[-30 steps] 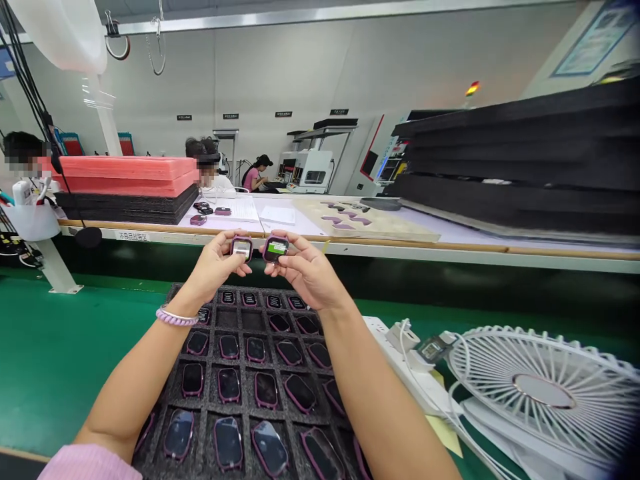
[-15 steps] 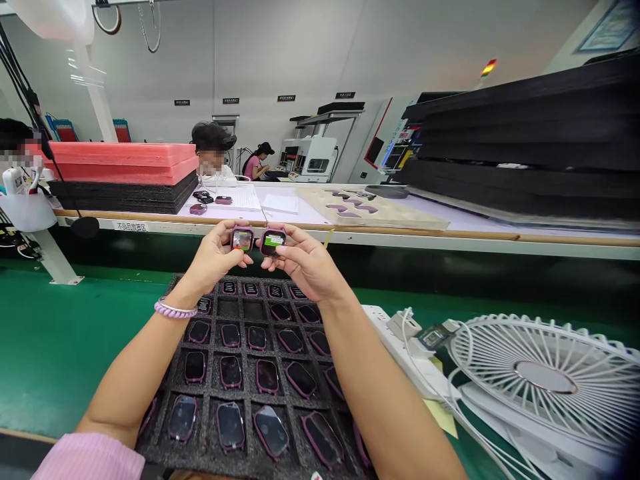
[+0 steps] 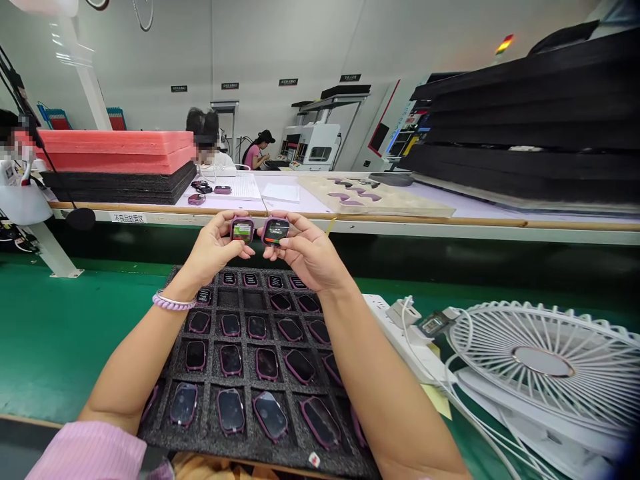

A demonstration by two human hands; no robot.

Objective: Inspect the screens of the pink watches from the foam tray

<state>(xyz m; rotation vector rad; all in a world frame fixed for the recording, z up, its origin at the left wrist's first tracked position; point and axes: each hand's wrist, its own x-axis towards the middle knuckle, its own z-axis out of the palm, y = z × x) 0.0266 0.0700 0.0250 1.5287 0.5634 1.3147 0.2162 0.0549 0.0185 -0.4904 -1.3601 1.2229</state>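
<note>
Left grip (image 3: 211, 252) pinches one watch (image 3: 243, 229), right grip (image 3: 316, 257) another watch (image 3: 275, 229), a narrow gap between edges.

A pale grey wall (image 3: 280, 40) spans the back of the room, bearing a row of four small dark signs (image 3: 289, 83). A red-and-yellow signal light (image 3: 505, 45) glows at upper right. Nearer, a long white shelf (image 3: 425, 229) with a wood-toned edge runs above a green bench top (image 3: 75, 340).
</note>
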